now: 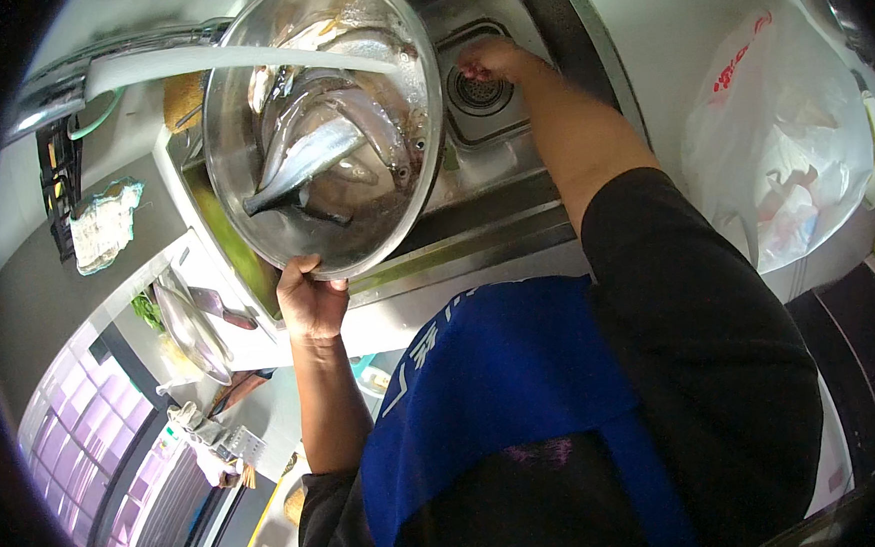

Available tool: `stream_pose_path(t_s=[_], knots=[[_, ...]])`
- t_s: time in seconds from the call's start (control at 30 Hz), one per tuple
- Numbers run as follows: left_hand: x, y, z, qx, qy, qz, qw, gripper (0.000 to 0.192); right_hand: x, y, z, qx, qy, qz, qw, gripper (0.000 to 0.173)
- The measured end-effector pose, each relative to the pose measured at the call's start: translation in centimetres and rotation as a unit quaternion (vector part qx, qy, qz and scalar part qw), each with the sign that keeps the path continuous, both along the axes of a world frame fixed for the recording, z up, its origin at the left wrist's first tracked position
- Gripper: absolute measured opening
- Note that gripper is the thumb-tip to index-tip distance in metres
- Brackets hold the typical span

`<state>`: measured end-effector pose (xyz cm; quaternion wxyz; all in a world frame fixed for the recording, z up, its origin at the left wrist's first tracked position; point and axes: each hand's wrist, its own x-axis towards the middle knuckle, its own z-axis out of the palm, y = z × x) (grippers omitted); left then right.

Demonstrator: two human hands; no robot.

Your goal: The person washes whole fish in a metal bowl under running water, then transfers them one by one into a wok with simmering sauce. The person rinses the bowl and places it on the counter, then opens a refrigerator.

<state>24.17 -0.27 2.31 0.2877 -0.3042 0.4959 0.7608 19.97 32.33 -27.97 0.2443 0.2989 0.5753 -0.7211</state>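
A large round metal basin [432, 86] holds several silvery fish [318, 157] in water, and a white stream from the faucet [51, 98] runs into it. My left hand [313, 300] grips the basin's near rim, thumb and fingers around the edge. Over the drain strainer [480, 86] of the stainless steel sink [469, 168], to the right of the basin, is my right hand [496, 58]. Its fingers are curled and a little blurred; whether something small is in them cannot be told.
A cleaver [222, 308] lies on the counter at left beside a metal dish [189, 326]. A cloth [106, 226] hangs by a black rack [58, 184]. On the right counter stands a filled white plastic bag [783, 147]. The sink's raised edge [604, 45] runs beyond my right forearm.
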Motion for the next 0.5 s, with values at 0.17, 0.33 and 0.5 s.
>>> stream_pose_path(t_s=[0.17, 0.33, 0.5], knots=[[0.1, -1.0, 0.0, 0.01, -0.014, -0.008, 1.0, 0.021, 1.5, 0.9, 2.9, -0.466, 0.215, -0.203, 0.834, 0.015], [0.6, -1.7, 0.1, -0.002, -0.021, -0.006, 1.0, 0.023, 1.9, 1.0, 7.2, -0.494, 0.329, -0.25, 0.765, 0.013], [1.0, -2.4, 0.1, -0.016, -0.013, -0.003, 1.0, 0.023, 2.0, 2.0, 14.0, -0.489, 0.377, -0.155, 0.772, 0.021]])
